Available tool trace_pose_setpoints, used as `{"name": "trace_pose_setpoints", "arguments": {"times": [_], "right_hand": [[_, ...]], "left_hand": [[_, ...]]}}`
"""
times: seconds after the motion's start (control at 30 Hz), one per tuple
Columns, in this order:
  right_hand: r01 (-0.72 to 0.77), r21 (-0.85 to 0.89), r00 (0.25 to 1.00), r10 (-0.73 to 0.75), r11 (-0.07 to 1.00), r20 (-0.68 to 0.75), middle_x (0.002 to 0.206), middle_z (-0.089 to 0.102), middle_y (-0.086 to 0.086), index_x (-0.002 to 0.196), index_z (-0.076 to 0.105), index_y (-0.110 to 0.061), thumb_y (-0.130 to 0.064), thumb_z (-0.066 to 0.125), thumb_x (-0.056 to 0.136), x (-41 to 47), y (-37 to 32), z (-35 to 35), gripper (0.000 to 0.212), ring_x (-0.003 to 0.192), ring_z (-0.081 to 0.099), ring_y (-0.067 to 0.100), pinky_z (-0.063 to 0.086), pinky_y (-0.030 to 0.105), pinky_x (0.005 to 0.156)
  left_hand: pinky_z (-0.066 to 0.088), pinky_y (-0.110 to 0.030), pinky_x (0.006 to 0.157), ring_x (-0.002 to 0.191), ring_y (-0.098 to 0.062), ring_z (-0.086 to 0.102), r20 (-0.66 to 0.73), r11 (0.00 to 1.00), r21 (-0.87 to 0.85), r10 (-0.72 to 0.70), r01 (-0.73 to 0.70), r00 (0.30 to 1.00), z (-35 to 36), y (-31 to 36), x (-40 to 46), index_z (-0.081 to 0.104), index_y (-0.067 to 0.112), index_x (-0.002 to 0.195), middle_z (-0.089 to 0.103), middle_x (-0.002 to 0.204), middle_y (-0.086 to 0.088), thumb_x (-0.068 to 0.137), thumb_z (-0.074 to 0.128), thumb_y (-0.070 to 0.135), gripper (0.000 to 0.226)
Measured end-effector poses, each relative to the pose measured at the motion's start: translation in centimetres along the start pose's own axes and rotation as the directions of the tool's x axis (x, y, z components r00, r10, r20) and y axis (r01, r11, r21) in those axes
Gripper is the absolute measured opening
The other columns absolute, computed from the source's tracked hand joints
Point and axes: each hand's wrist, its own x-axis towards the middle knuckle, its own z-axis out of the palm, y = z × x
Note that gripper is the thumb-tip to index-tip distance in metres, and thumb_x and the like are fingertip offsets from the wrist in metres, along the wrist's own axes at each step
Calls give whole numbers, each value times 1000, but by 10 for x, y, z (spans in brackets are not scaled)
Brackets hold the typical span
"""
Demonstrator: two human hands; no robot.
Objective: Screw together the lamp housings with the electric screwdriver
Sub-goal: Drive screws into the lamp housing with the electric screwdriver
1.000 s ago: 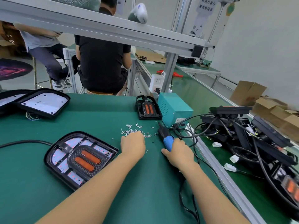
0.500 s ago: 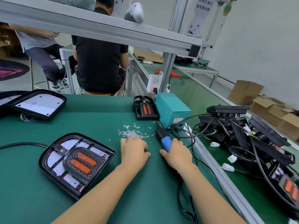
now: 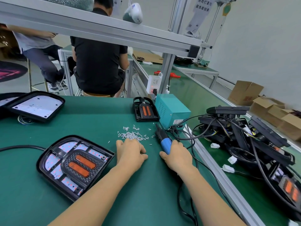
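A black lamp housing [image 3: 74,165] with two orange lenses lies on the green table [image 3: 40,209] at the front left. A heap of small silver screws [image 3: 132,135] lies mid-table. My left hand [image 3: 129,154] rests knuckles-up at the near edge of that heap, fingers curled down; what they hold is hidden. My right hand [image 3: 176,154] grips the blue handle of the electric screwdriver [image 3: 162,139], which lies on the table with its black tip pointing away.
A teal power box [image 3: 171,110] and a small black lamp part [image 3: 145,110] stand behind the screws. More housings [image 3: 37,106] lie far left. A tangle of black lamps and cables [image 3: 244,137] fills the conveyor on the right. Two people sit beyond the table.
My left hand has drawn back slightly from the screw heap toward me. My right hand stays on the screwdriver handle.
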Motion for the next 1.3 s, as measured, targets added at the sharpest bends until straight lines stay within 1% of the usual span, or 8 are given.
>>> {"name": "trace_pose_setpoints", "arguments": {"times": [0.37, 0.47, 0.53, 0.67, 0.77, 0.9, 1.07, 1.3], "right_hand": [[-21, -4, 999, 21, 1000, 50, 119, 55, 9, 120, 43, -10, -45, 60, 90, 6, 0, -1, 50, 102, 55, 28, 38, 30, 72], [-24, 44, 992, 18, 999, 125, 98, 54, 4, 102, 41, -12, -36, 63, 85, 11, 4, -12, 37, 85, 50, 25, 37, 29, 67], [-93, 275, 980, 40, 957, 193, 90, 53, 4, 98, 45, -11, -29, 67, 81, 15, 7, -20, 32, 77, 51, 23, 38, 28, 61], [-330, 866, 929, -34, 374, 369, 65, 50, 11, 94, 54, -4, 5, 59, 78, 10, 0, -46, 19, 48, 47, 22, 43, 25, 50], [-334, 939, 923, -232, -84, 308, 56, 52, 7, 102, 57, -5, 9, 55, 73, -4, -20, -73, 32, 43, 50, 15, 49, 23, 44], [-156, 871, 957, -289, -465, 17, 60, 52, -1, 102, 60, -15, -8, 62, 66, -28, -55, -101, 37, 46, 50, 8, 49, 18, 49], [-1, 717, 953, -218, -697, -211, 60, 52, -6, 95, 59, -19, -11, 60, 72, -56, -104, -113, 24, 47, 49, 5, 47, 16, 52], [109, 631, 950, -107, -768, -294, 56, 48, -7, 88, 55, -21, -14, 59, 70, -68, -142, -115, 20, 45, 47, 4, 45, 16, 49]], "left_hand": [[26, -36, 86, 101, -24, 45, 124, 832, 430, 332, -352, 935, 0, 15, 6, 60, 16, 98, 54, 106, -5, 95, 42, 14, 19], [31, -35, 83, 91, -30, 46, 74, 949, 152, 268, -276, 961, -11, 14, 0, 53, 21, 76, 48, 84, -3, 94, 39, 13, 25], [31, -32, 63, 68, -31, 30, 51, 953, -209, 234, -218, 971, -28, 11, -4, 30, 22, 57, 26, 64, -5, 87, 41, 6, 36], [24, -25, 53, 57, -15, 26, 5, 766, -633, 152, -114, 988, -72, -5, -17, 39, 18, 65, 31, 63, -2, 90, 48, 11, 28], [34, -13, 55, 54, -1, 40, -57, 641, -763, 53, -78, 997, -97, -27, -26, 58, 15, 71, 51, 66, 9, 92, 57, 14, 20], [37, -7, 64, 65, 2, 47, -92, 540, -837, 8, -81, 996, -121, -59, -48, 63, 16, 79, 57, 70, 15, 92, 58, 14, 14], [37, -9, 65, 67, -1, 46, -60, 541, -841, -53, -22, 997, -120, -81, -73, 62, 16, 79, 55, 66, 19, 93, 56, 16, 15], [40, -10, 60, 68, -7, 45, -51, 527, -850, -73, -5, 996, -122, -97, -87, 62, 16, 82, 52, 73, 4, 94, 56, 17, 13]]}}
